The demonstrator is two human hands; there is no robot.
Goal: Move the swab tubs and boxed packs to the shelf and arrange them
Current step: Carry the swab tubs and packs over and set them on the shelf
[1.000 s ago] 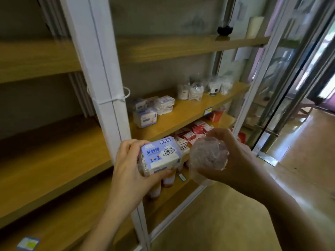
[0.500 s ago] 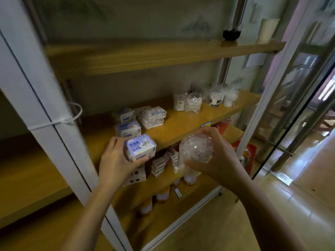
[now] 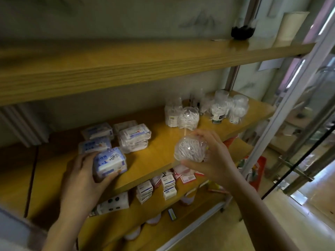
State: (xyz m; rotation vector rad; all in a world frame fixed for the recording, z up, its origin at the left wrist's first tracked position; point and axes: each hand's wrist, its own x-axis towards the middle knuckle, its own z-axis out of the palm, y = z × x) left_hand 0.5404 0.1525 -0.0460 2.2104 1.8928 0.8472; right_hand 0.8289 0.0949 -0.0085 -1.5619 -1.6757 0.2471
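Your left hand (image 3: 85, 178) grips a blue-labelled boxed pack (image 3: 110, 163), thumb and fingers curled round it, at the near left edge of the middle shelf (image 3: 159, 153), just beside the stacked packs (image 3: 134, 138). Your right hand (image 3: 215, 160) clasps a clear swab tub (image 3: 189, 150), tipped sideways, over the shelf's near edge. More tubs (image 3: 188, 117) stand far right.
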